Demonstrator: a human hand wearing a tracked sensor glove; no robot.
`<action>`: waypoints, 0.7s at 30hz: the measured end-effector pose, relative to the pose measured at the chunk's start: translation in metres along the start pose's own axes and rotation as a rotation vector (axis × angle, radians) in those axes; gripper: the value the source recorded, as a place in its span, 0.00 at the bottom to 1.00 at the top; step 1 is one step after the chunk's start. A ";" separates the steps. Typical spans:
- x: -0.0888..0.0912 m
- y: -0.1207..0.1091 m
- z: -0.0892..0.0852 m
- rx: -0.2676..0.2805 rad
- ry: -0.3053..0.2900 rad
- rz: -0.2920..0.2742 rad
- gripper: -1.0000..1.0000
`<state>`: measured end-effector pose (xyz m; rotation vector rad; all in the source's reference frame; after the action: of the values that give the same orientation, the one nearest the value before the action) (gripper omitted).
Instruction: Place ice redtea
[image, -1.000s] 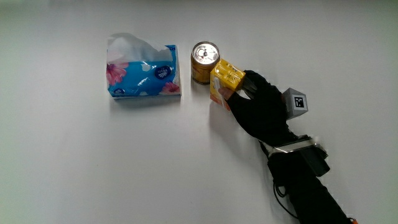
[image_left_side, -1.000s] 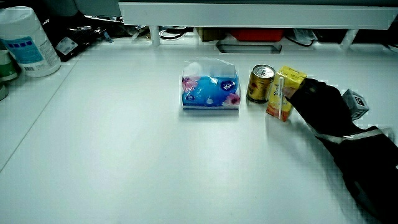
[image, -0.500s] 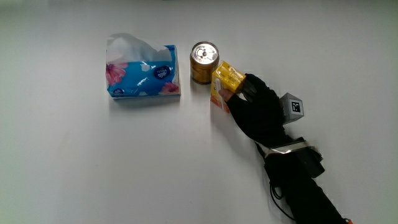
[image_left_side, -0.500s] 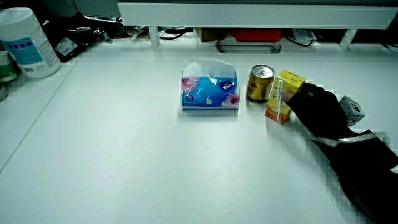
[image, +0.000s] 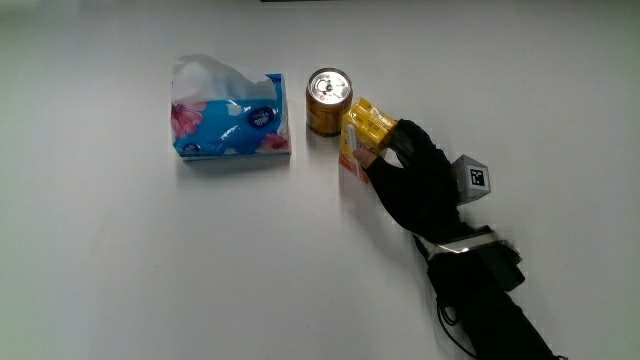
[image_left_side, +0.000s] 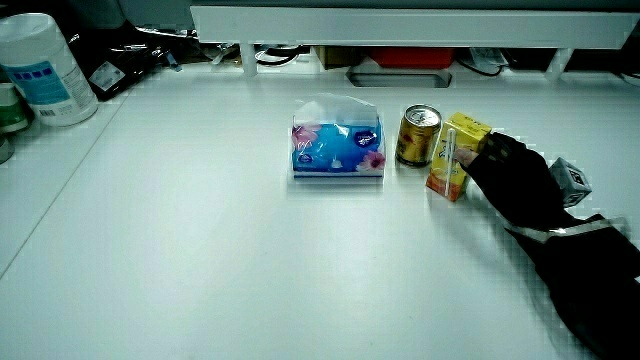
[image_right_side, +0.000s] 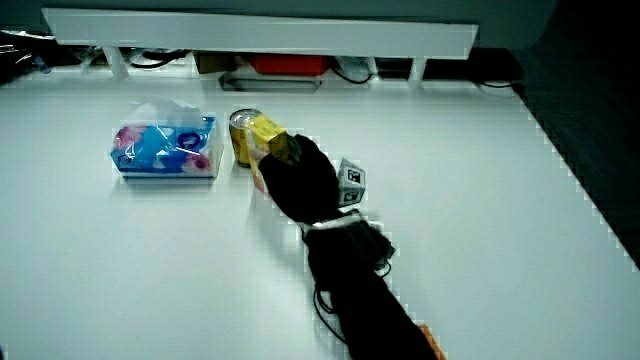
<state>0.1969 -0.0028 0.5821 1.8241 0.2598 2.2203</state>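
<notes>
The ice redtea is a yellow carton standing on the white table, touching a gold can. The gloved hand lies against the carton's side that is nearer to the person, its fingers curled around it. Both side views show the carton upright beside the can, with the hand on it. The patterned cube sits on the back of the hand. The forearm stretches back toward the person.
A blue flowered tissue box stands beside the can, away from the carton. In a side view, a white canister stands at the table's edge and a low partition borders the table.
The hand has sunk slightly and drawn a little closer to the can with the carton. Can and tissue box have not moved.
</notes>
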 end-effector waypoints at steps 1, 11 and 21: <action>0.000 -0.001 0.002 0.001 -0.012 -0.002 0.20; -0.045 -0.034 0.012 -0.043 -0.071 0.068 0.00; -0.077 -0.068 0.041 -0.157 -0.173 0.021 0.00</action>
<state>0.2562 0.0369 0.4981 1.9241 0.0321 2.0176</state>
